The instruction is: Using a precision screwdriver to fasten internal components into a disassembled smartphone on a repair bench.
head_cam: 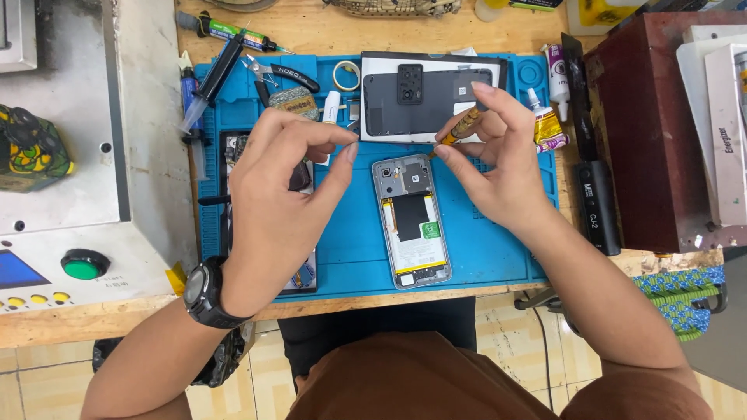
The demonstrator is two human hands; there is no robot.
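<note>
Both hands hover over the blue silicone mat (482, 257): my right hand (498, 167) pinches a slim yellow-handled screwdriver (459, 128), my left hand (284, 194) pinches empty air. Between and just below them lies the opened grey smartphone (411, 220), lengthwise toward me, nearer the right.

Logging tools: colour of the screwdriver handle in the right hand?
Amber-yellow screwdriver, pinched in the right hand; head view.
</note>
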